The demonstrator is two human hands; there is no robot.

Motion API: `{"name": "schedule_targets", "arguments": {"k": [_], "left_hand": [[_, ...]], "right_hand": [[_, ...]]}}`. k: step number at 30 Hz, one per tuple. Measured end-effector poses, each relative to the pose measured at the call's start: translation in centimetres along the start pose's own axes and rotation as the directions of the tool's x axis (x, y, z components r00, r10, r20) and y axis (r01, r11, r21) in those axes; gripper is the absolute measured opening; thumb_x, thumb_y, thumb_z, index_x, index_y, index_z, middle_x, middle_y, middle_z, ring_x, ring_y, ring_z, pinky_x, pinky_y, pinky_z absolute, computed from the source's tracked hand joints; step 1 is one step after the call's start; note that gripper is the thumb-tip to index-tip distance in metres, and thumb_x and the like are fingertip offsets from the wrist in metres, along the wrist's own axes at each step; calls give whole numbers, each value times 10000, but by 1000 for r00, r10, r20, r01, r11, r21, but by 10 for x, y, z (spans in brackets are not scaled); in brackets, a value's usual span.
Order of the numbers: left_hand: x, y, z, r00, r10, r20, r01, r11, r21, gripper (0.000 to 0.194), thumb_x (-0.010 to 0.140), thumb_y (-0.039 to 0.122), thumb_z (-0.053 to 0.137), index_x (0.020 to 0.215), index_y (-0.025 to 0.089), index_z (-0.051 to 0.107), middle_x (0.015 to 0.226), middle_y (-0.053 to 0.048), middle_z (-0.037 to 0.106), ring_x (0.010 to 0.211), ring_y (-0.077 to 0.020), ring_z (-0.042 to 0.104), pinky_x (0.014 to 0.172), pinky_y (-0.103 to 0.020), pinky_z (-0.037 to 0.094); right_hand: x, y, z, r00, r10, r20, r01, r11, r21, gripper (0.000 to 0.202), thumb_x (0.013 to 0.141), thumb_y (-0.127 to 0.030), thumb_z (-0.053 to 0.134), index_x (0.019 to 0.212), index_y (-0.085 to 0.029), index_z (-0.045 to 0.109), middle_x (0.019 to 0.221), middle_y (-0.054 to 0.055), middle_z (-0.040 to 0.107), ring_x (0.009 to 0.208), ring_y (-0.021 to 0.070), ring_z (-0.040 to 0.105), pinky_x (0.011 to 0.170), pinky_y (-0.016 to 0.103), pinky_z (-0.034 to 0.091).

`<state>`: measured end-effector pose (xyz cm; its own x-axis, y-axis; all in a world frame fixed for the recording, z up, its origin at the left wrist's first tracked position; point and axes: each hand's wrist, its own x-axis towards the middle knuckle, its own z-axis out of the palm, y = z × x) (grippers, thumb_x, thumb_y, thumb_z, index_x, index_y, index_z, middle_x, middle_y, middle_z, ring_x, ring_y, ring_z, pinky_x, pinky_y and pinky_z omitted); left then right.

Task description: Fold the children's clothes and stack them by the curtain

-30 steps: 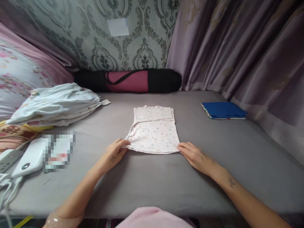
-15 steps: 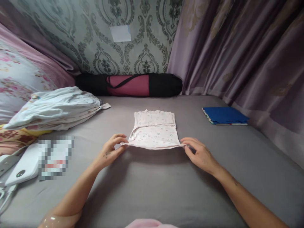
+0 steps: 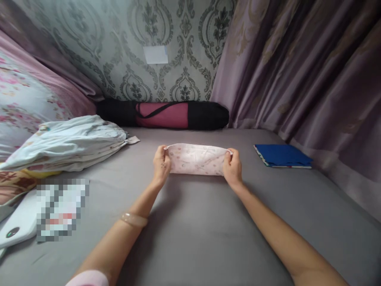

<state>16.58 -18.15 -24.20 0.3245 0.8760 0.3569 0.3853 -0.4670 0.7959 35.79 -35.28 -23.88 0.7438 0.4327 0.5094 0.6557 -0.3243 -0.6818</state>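
A pale pink printed garment (image 3: 196, 160), partly folded, stands up as a wide band on the grey sheet; its exact kind cannot be made out. My left hand (image 3: 161, 165) pinches its upper left corner, thumb toward me. At the upper right corner, my right hand (image 3: 233, 166) grips the same edge between thumb and fingers. The edge is stretched between both hands, and whatever lies behind the raised cloth is hidden.
Behind the cloth, a black and maroon long bag (image 3: 162, 115) lies against the wall. Folded blue cloth (image 3: 282, 155) rests at the right. To the left are a heap of white clothing (image 3: 74, 139), a white device (image 3: 20, 214) and a blurred-out item (image 3: 64, 210).
Both hands have carried the near edge of the garment up and away from me. It now covers the part that lay flat behind it. My grip has stayed at the two corners.
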Motion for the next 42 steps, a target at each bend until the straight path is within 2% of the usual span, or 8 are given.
{"name": "schedule_targets", "arguments": {"k": [8, 19, 26, 32, 36, 39, 40, 42], "left_hand": [[28, -22, 32, 1000, 21, 11, -22, 988, 155, 342, 944, 231, 279, 1194, 178, 506, 1077, -96, 614, 1008, -211, 568, 891, -311, 415], [45, -37, 41, 985, -27, 172, -48, 907, 419, 347, 996, 323, 239, 1200, 197, 491, 1027, -115, 665, 909, -239, 629, 710, -290, 407], [51, -40, 49, 972, -164, 168, 50, 843, 536, 296, 993, 331, 289, 1117, 175, 507, 951, -147, 682, 867, -266, 661, 698, -307, 430], [54, -36, 46, 964, -245, 104, 161, 848, 505, 294, 959, 350, 384, 1136, 138, 485, 949, -171, 671, 895, -291, 660, 733, -348, 471], [47, -36, 33, 989, -136, 53, 94, 874, 477, 306, 910, 295, 473, 1154, 111, 494, 1078, -181, 622, 1015, -286, 617, 841, -378, 479], [29, -31, 24, 989, 90, 121, -140, 853, 503, 297, 904, 253, 463, 1156, 107, 517, 1194, -192, 565, 1115, -288, 562, 933, -404, 448], [22, -29, 22, 970, 156, 184, -229, 836, 498, 302, 913, 246, 443, 1171, 108, 517, 1227, -190, 555, 1149, -286, 543, 960, -408, 434], [6, -26, 23, 922, 230, 312, -362, 801, 478, 339, 940, 249, 395, 1233, 111, 495, 1323, -182, 521, 1249, -290, 476, 1031, -431, 381]], "right_hand": [[33, 12, 40, 996, 2, 89, 7, 995, -99, 446, 973, -400, 187, 1233, -175, 470, 1175, 159, 623, 1043, 278, 591, 877, 383, 432], [56, 35, 70, 964, 170, 205, -97, 942, -322, 353, 994, -351, 303, 1244, -175, 479, 1064, 127, 674, 934, 248, 637, 764, 312, 417], [56, 38, 75, 929, 304, 211, -186, 877, -442, 337, 966, -395, 407, 1147, -167, 576, 991, 141, 689, 930, 253, 652, 761, 314, 428], [74, 47, 72, 873, 402, 276, -248, 853, -458, 359, 939, -385, 442, 982, -129, 691, 959, 168, 711, 933, 254, 669, 750, 298, 461], [78, 43, 57, 874, 406, 267, -252, 849, -465, 444, 973, -320, 308, 1007, -93, 688, 950, 181, 710, 904, 247, 676, 753, 301, 476], [62, 29, 52, 940, 158, 302, -11, 899, -437, 482, 981, -308, 242, 1266, -77, 554, 1263, 203, 597, 1171, 261, 557, 958, 351, 403], [54, 24, 53, 929, 23, 370, 142, 900, -412, 495, 979, -320, 246, 1329, -81, 501, 1365, 191, 523, 1271, 262, 471, 1036, 370, 339], [40, 19, 59, 828, -172, 534, 401, 847, -349, 542, 973, -361, 263, 1410, -77, 414, 1495, 161, 376, 1401, 261, 283, 1133, 406, 194]]}}
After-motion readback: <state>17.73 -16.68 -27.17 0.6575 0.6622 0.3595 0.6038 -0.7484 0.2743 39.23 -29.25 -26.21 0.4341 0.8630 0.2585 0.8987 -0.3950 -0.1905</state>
